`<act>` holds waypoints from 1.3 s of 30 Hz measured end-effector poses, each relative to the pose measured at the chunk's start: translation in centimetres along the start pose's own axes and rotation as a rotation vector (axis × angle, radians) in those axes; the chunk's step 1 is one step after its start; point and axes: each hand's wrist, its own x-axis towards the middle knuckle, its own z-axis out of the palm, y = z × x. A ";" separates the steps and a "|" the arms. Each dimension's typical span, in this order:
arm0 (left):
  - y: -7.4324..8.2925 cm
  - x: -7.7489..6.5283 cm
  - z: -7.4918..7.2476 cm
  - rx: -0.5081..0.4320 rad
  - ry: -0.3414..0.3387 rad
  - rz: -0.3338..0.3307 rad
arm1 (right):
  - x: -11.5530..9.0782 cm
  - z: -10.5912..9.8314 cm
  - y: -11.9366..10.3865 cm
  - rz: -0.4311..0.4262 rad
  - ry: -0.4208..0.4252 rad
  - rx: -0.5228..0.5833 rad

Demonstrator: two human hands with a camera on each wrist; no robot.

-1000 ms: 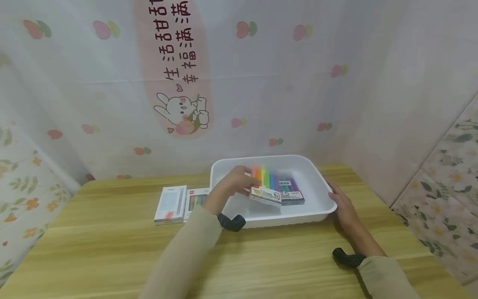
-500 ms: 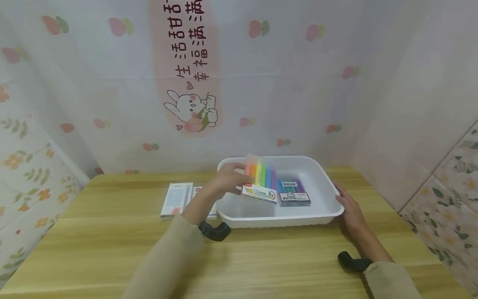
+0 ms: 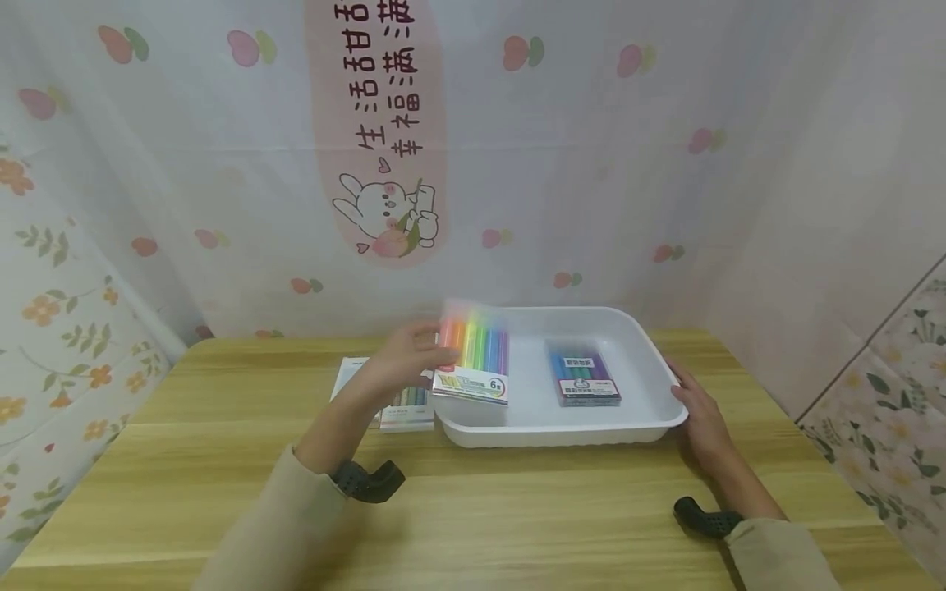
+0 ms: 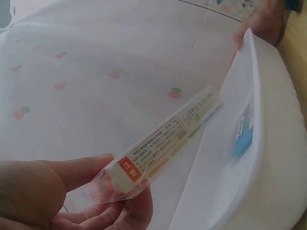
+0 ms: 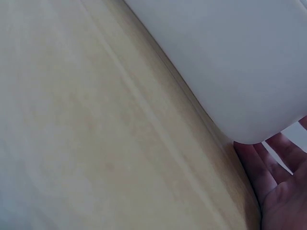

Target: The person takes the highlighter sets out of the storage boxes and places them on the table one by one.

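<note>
My left hand (image 3: 399, 363) pinches a clear pack of rainbow-coloured highlighters (image 3: 473, 353) by its left edge, thumb on one face and fingers on the other. This pack is raised over the left end of a white plastic tray (image 3: 562, 433). In the left wrist view the pack's printed label side (image 4: 160, 151) shows. Against the tray's right outer wall rests my right hand (image 3: 705, 427); its fingers (image 5: 256, 167) lie extended along the corner in the right wrist view. Inside the tray lies another pack of dark-toned pens (image 3: 584, 376).
Left of the tray, a pack of coloured pens (image 3: 408, 410) lies on the wooden table (image 3: 517, 517), beside a pale flat pack (image 3: 347, 373) partly hidden by my left arm. A patterned curtain (image 3: 576, 164) hangs behind the table.
My left hand has lifted the highlighter pack from beside the other pack and carried it left to the tray's left end. The right hand stays at the tray's side.
</note>
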 end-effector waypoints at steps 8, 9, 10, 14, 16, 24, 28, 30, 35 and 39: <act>-1.4 -3.2 -3.1 0.047 0.041 0.005 | 0.0 0.0 -0.1 -0.036 -0.009 0.045; -1.7 -3.6 -3.6 0.048 0.042 0.003 | 0.0 0.0 -0.1 -0.035 -0.013 0.044; -2.0 -4.2 -4.1 0.043 0.046 -0.003 | 0.0 0.1 -0.1 -0.036 -0.013 0.046; -2.7 -5.5 -5.8 0.032 0.062 -0.010 | 0.0 0.1 -0.1 -0.028 0.005 0.010; -2.8 -5.8 -6.3 0.023 0.071 -0.014 | 0.1 0.0 -0.1 -0.028 0.007 0.020; -2.8 -6.4 -7.8 0.020 0.122 -0.022 | -0.1 0.1 -0.3 -0.009 -0.003 0.002; -3.0 -6.6 -8.8 0.042 0.151 -0.021 | -0.1 0.0 -0.3 0.003 -0.008 -0.015; -3.2 -6.6 -9.3 0.051 0.171 -0.028 | -0.1 0.0 -0.3 0.004 -0.010 -0.031; -3.8 -6.5 -10.1 0.036 0.211 -0.043 | 0.0 -0.1 -0.3 0.005 -0.012 -0.050; -4.4 -6.2 -10.7 0.022 0.237 -0.059 | 0.0 -0.1 -0.2 -0.001 -0.025 -0.028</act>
